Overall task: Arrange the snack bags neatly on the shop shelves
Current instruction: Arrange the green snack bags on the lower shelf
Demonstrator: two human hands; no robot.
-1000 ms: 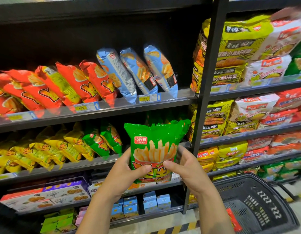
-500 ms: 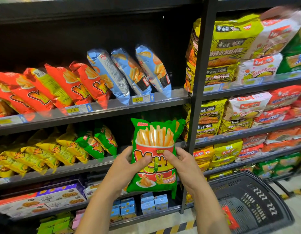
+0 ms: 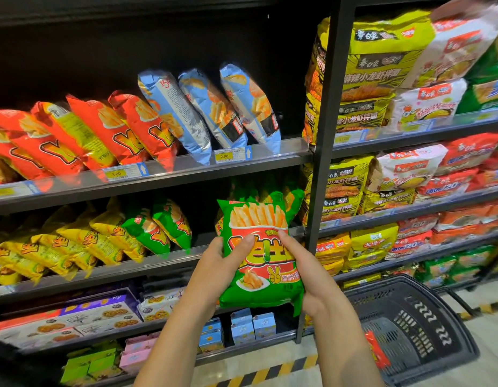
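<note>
I hold a green snack bag (image 3: 260, 286) printed with fries upright in front of the middle shelf (image 3: 158, 263). My left hand (image 3: 217, 270) grips its left edge, thumb across the front. My right hand (image 3: 306, 272) grips its right edge, fingers on the front. Behind the bag, more green bags (image 3: 291, 198) stand at the shelf's right end. Two green bags (image 3: 158, 227) lean beside yellow bags (image 3: 74, 244) further left on the same shelf. Red bags (image 3: 83, 132) and blue bags (image 3: 211, 110) lean on the shelf above.
A black upright post (image 3: 324, 135) divides this bay from shelves of noodle packs (image 3: 396, 79) on the right. A black shopping basket (image 3: 426, 325) stands on the floor at lower right, a red packet inside. Boxed biscuits (image 3: 83, 319) and small cartons (image 3: 242, 326) fill the lower shelves.
The green bag's front has come fully into view, flattened and upright between both hands. My hands stayed on its two edges in front of the middle shelf.
</note>
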